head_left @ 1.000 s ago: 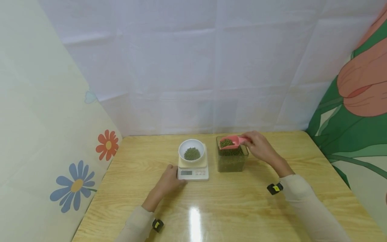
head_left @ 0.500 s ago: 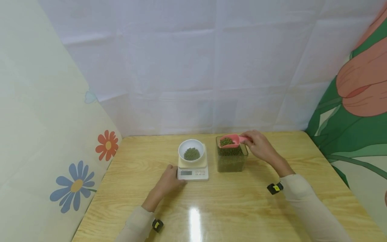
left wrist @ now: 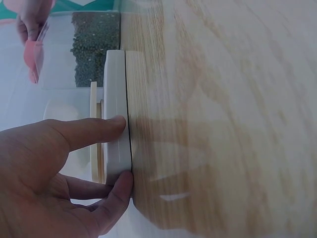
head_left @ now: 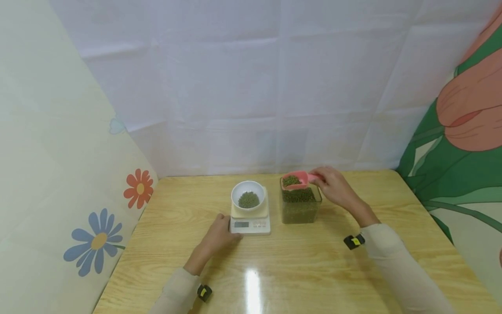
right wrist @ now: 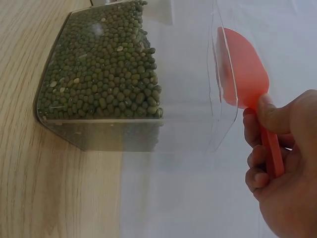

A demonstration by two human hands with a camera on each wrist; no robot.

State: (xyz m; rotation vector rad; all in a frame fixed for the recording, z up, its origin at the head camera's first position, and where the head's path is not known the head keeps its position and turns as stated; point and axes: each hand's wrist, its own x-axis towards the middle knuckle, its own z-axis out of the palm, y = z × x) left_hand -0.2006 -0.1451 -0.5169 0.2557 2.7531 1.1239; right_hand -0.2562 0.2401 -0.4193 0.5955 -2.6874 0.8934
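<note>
My right hand (head_left: 333, 186) grips the handle of a pink scoop (right wrist: 247, 67). In the head view the scoop carries green mung beans (head_left: 291, 180) and hangs over the top of a clear square container (head_left: 300, 213). Mung beans (right wrist: 106, 69) fill the lower part of that container. My left hand (head_left: 220, 233) holds the front left corner of a white kitchen scale (head_left: 251, 226), its thumb and fingers against the edges in the left wrist view. On the scale's platform sits a white bowl (head_left: 237, 192) with a small heap of mung beans. The display digits are too small to read.
Scale and container stand side by side on a wooden table (head_left: 298, 270), a narrow gap between them. A white cloth backdrop (head_left: 219, 144) rises behind the table's far edge. Flower-patterned panels flank the table on the left and right.
The right hand has raised the loaded scoop slightly and shifted it a little to the left above the container. The left hand and the scale look still.
</note>
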